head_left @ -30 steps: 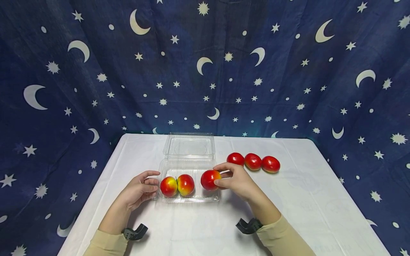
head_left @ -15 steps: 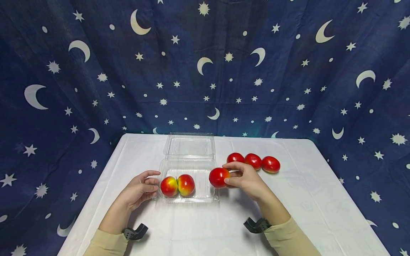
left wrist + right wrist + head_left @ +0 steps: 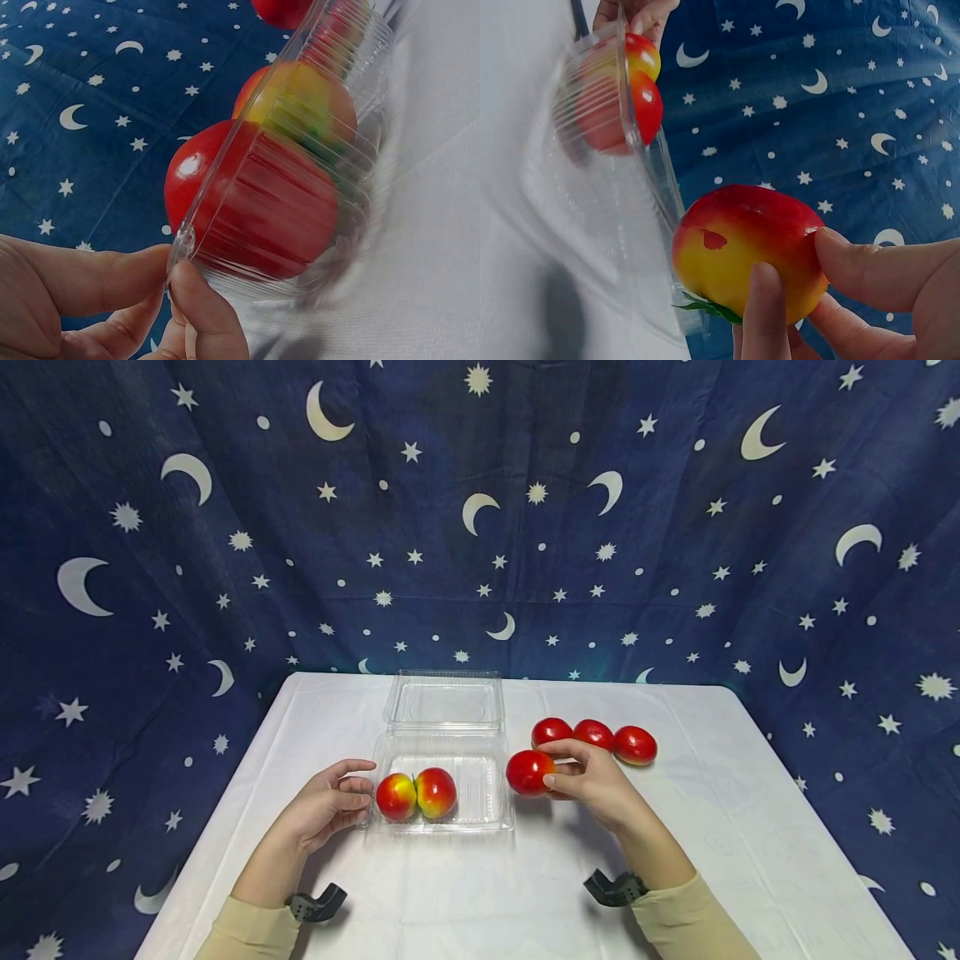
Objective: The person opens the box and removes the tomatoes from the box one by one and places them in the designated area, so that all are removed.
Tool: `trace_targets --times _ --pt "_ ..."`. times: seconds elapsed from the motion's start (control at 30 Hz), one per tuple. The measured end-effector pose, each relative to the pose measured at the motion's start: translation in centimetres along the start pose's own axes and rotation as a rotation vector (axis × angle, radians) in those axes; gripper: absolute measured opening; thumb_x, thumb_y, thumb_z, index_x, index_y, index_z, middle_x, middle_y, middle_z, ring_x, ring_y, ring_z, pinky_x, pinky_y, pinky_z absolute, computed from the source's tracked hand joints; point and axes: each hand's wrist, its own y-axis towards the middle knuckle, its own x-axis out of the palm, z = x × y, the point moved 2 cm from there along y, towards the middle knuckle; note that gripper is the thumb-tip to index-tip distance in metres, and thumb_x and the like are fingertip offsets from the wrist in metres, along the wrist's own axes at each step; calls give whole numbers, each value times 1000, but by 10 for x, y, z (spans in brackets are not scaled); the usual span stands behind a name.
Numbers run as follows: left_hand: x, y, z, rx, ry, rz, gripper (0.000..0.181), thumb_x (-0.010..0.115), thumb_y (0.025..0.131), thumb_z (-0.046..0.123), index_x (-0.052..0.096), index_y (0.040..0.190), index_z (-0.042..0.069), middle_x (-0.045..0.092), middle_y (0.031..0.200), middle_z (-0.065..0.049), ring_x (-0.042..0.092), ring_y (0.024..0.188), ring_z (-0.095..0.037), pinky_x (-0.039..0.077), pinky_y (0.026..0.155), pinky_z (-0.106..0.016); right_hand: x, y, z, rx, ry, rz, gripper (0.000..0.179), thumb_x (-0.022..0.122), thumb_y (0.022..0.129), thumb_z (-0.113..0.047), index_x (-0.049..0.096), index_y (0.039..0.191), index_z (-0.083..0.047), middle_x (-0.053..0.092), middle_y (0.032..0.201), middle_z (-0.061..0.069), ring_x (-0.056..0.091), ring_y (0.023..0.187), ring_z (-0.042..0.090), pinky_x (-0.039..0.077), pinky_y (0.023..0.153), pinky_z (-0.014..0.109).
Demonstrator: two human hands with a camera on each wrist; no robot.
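Observation:
My right hand (image 3: 594, 781) grips a glossy red-and-yellow fruit (image 3: 742, 251) with a green leaf, thumb on one side and fingers on the other. In the head view this fruit overlaps the right edge of a clear plastic clamshell box (image 3: 480, 793). My left hand (image 3: 330, 806) pinches the box's left rim (image 3: 182, 244) between thumb and finger. Two similar fruits lie side by side in the box: the left one (image 3: 395, 797) nearest my left hand, the right one (image 3: 436, 793) against it. The box's right part holds nothing.
The box's lid (image 3: 444, 703) is flipped back behind it. Three red fruits stand in a row at the back right: a left (image 3: 551, 732), a middle (image 3: 593, 733) and a right one (image 3: 635, 746). A starry blue curtain (image 3: 480, 568) hangs behind the white table (image 3: 450, 902).
My right hand has moved right with its fruit, from over the box's right part to its right edge. The left hand, the box and the other fruits have stayed put.

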Motion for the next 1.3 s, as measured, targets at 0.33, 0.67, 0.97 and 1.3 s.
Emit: trace_targets --times 0.33,0.67,0.97,1.3 --pt "-1 0 -1 3 -3 -3 64 63 97 -4 38 155 -3 67 100 1 67 79 -12 63 75 -22 -12 1 16 5 35 15 51 73 94 3 59 142 8 61 138 29 75 93 20 68 82 35" --pt "0 1 -2 -2 5 11 64 65 96 -4 39 155 -1 67 101 0 67 82 -13 63 76 -22 -18 5 30 58 21 55 53 74 94 2 59 144 6 58 141 29 74 95 21 68 84 38" --pt "-1 1 -3 4 8 1 64 65 96 -4 39 155 -2 66 101 0 67 82 -13 63 76 -22 -24 9 42 95 44 75 54 74 96 -1 58 147 4 56 140 25 74 97 21 68 85 40" --pt "-1 1 0 4 8 -1 64 65 96 -4 39 155 -3 66 101 1 67 82 -13 63 77 -22 -31 15 53 111 92 86 55 73 98 -4 55 151 2 57 137 20 74 101 19 67 86 38"
